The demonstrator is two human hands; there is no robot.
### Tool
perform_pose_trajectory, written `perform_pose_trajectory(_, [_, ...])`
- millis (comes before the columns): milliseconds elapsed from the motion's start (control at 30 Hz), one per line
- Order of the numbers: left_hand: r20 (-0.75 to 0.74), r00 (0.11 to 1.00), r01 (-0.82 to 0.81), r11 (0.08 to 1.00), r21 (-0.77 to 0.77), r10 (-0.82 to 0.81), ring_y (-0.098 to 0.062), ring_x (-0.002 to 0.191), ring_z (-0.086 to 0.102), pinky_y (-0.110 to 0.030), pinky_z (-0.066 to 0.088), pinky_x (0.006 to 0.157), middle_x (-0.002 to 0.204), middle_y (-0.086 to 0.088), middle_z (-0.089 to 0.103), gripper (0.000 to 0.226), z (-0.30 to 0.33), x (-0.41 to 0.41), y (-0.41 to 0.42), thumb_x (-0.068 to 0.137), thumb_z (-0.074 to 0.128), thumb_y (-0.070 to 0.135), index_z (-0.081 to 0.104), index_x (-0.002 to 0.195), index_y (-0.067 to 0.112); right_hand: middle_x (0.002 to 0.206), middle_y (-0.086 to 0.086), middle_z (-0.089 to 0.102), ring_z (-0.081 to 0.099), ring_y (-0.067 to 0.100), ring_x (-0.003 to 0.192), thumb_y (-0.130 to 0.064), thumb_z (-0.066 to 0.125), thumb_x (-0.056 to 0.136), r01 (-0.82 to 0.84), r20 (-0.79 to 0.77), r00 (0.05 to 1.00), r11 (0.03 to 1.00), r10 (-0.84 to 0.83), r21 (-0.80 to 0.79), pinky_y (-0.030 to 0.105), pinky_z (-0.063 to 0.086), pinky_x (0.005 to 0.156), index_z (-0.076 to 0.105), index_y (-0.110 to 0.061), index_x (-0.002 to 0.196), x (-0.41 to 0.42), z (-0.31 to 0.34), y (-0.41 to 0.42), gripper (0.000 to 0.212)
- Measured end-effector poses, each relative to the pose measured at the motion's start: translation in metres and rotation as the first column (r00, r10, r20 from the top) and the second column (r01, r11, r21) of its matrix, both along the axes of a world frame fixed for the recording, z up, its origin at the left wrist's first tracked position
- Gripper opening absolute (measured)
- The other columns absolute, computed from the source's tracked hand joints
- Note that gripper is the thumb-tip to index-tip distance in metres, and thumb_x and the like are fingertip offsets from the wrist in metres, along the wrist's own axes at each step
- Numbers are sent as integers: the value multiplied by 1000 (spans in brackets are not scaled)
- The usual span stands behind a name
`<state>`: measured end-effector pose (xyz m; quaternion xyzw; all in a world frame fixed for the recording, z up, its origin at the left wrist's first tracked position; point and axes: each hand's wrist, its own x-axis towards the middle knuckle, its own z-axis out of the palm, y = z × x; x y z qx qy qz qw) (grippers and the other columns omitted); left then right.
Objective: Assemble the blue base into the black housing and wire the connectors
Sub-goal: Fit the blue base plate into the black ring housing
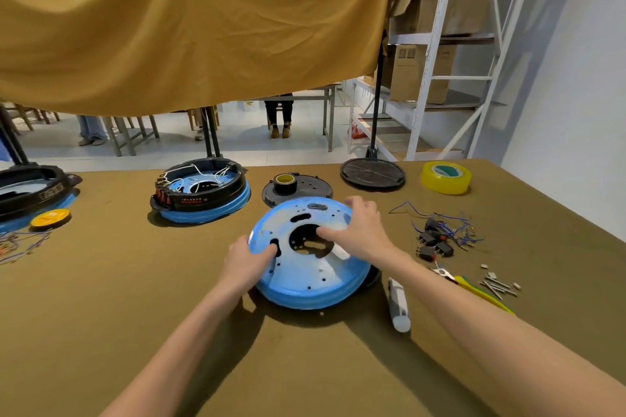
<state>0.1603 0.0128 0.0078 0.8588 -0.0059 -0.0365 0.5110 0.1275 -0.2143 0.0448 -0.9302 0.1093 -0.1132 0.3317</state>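
Left hand [249, 262]: I grip the near-left rim of the round blue plastic base [306, 267], thumb hooked into a small dark slot on its upper face.
Right hand [360, 230]: I hold the base from the far-right side, thumb reaching into the large central opening, fingers curled over the far rim.
Blue base: tilted, far edge raised, near edge low over the olive cloth-covered table [305, 366]; a black part shows under its right edge.
Right of base: white tube [399, 305] lying on the table; further right, black switches with blue wires [437, 237], yellow-handled pliers [474, 289], loose metal screws [498, 284].
Behind base: black disc carrying a black tape roll [285, 182]; assembled black housing on blue base [201, 191]; yellow tape roll [445, 177].
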Motion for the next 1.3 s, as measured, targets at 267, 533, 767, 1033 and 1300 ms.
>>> perform_pose_trajectory(267, [8, 999, -39, 986, -163, 41, -12, 108, 58, -22, 50, 75, 138, -5, 58, 53, -27, -6, 4, 102, 60, 36, 46, 147, 12, 116, 9, 55, 59, 27, 96, -60, 29, 104, 176, -151, 957, 908, -248, -379, 38, 45, 75, 45, -17, 116, -56, -19, -39, 47])
perform_pose_trajectory(533, [-37, 999, -26, 973, -231, 18, -2, 81, 62, -15, 43, 56, 93, 11, 69, 40, -17, -6, 11, 98, 65, 38, 66, 128, 12, 125, 12, 52, 59, 26, 101, -29, 64, 92, 28, -394, 906, 951, -154, -307, 33, 49, 70, 36, -16, 131, -81, -32, -43, 50])
perform_pose_trajectory(767, [-275, 959, -115, 783, -612, -74, -27, 111, 70, -42, 55, 95, 113, -14, 76, 43, -12, -3, 26, 95, 71, 19, 61, 131, -1, 120, 10, 53, 62, 32, 103, -21, 66, 90, 151, -205, 941, 879, -268, -453, 38, 47, 71, 41, -15, 118, -76, -24, -76, 38])
perform_pose_trajectory(1033, [-383, 904, -280, 415, -866, -188, -25, 96, 78, -34, 65, 64, 107, -19, 77, 27, -3, -14, 42, 95, 65, 11, 63, 121, 3, 121, 9, 56, 61, 28, 107, -33, 57, 100, 152, -15, 981, 816, -194, -558, 36, 50, 77, 53, -14, 120, -69, -30, -75, 27])
perform_pose_trajectory(1300, [-444, 893, -427, 170, -888, -77, -19, 90, 77, -31, 65, 65, 114, -16, 74, 19, -4, -21, 70, 103, 58, 14, 59, 118, 3, 141, 15, 46, 57, 33, 118, -56, 55, 97, 145, -238, 953, 974, -185, -174, 40, 49, 85, 34, -9, 145, -21, -19, -11, 69])
